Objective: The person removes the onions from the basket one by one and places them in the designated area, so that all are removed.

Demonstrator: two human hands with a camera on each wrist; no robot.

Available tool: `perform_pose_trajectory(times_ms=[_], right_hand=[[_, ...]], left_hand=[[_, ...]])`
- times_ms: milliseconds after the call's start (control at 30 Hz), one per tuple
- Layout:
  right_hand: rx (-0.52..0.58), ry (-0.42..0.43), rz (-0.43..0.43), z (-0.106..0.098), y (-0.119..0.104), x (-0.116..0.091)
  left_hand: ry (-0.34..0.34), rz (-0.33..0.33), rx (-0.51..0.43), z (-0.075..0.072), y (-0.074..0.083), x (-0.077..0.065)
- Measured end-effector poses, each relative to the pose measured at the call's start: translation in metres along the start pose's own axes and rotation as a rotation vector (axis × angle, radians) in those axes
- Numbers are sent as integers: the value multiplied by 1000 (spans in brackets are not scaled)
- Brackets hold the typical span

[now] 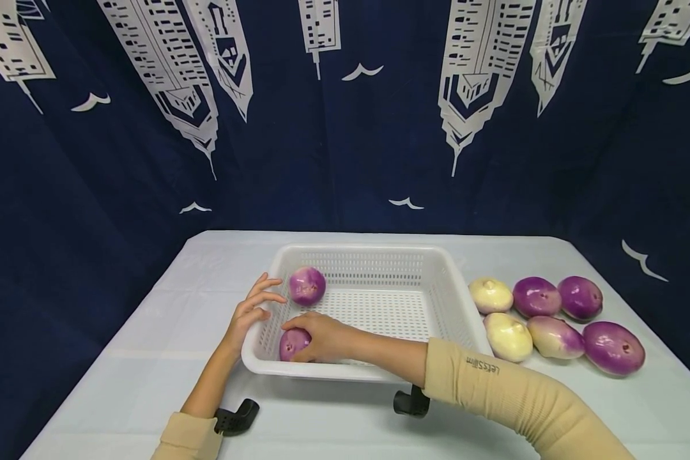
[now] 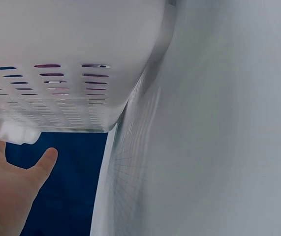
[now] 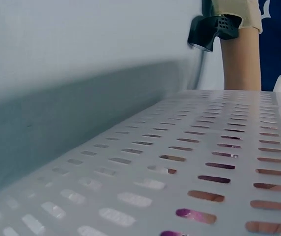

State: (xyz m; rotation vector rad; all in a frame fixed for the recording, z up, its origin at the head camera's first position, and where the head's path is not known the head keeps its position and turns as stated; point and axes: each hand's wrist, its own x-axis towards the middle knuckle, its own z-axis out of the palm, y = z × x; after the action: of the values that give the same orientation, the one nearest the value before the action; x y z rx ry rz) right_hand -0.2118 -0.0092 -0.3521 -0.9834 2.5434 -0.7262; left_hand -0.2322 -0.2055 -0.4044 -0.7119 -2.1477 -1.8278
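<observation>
A white perforated plastic basket [image 1: 379,369] stands on the table. My right hand [image 1: 329,337] reaches into its front left corner and grips a purple onion [image 1: 292,344]; part of the onion is behind the fingers. Another purple onion [image 1: 307,285] lies at the back left inside the basket. At the left rim my left hand [image 1: 248,314] has its fingers spread, the tips reaching over the edge, holding nothing. The left wrist view shows the left hand [image 2: 7,187] beside the basket's outer wall [image 2: 71,34]. In the right wrist view the slotted wall [image 3: 189,147] hides most of the right hand.
Right of the basket lie several onions in two rows: yellowish-white ones [image 1: 508,337], purple ones [image 1: 614,348] and a mixed purple-white one [image 1: 555,337]. A white cloth covers the table [image 1: 167,332]. Behind it hangs a dark blue curtain [image 1: 333,153] with white building prints.
</observation>
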Motion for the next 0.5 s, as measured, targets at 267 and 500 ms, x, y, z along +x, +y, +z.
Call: perform_pose_trajectory(times_ms=[267, 500], right_hand=[[8, 41, -23, -10, -3, 0], [110, 104, -17, -27, -11, -4]], left_hand=[[-4, -14, 1, 0, 2, 1], [-2, -52, -6, 0, 5, 0]])
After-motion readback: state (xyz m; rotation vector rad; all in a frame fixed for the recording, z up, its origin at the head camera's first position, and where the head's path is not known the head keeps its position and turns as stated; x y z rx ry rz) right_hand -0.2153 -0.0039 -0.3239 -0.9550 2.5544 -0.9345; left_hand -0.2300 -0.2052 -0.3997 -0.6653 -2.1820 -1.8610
